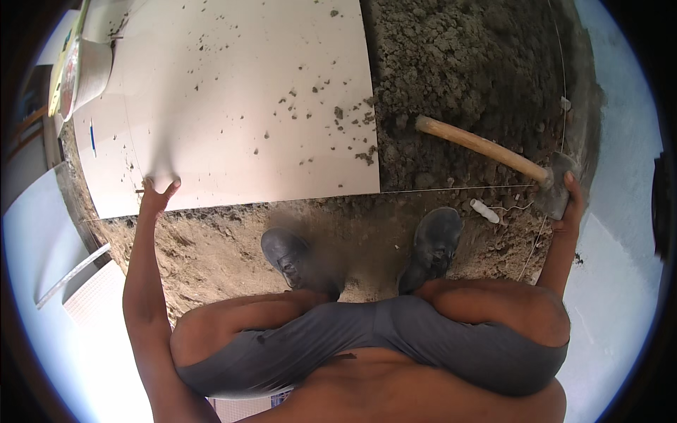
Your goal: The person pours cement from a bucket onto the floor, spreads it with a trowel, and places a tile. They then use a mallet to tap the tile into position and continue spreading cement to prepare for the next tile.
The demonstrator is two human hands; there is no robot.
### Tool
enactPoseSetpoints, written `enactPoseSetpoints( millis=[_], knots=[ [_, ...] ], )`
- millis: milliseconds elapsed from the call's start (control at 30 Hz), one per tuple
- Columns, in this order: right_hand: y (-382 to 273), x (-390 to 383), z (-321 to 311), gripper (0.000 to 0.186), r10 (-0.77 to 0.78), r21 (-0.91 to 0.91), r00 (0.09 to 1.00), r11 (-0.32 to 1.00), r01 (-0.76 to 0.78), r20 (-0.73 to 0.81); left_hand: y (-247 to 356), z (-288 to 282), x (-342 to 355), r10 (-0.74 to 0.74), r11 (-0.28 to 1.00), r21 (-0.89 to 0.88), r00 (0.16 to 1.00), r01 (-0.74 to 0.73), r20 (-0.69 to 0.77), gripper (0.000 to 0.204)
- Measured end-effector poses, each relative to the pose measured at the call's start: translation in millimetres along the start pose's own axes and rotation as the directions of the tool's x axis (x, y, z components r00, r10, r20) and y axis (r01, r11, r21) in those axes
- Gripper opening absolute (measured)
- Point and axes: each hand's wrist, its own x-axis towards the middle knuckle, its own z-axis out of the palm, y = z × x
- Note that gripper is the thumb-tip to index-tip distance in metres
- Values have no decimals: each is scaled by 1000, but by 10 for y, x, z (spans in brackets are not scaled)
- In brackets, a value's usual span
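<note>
Two hands sit far apart: the right hand (572,201) grips the hammer (486,146) by its head, maybe to keep that heavy end steady near the string (493,188), while the left hand (162,192), thumb and finger spread, is at the big tile's (247,141) near edge.

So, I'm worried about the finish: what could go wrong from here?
The hammer, held by its head in the right hand, might slip and knock the nearby string out of line. Grey crumbs on the pale slab could scratch its surface if dragged.
</note>
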Motion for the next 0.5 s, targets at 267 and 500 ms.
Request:
enactPoseSetpoints(
  millis=[267,500],
  knots=[
    [436,34,142,57,21,38,999,999,-23,41,287,-232,-123,-6,999,-43,998,9,55,144],
    [-183,-110,373,53,-162,-155,985,973,170,66,385,-220,-158,-1,997,-73,1000,3,30,142]
  ],
)
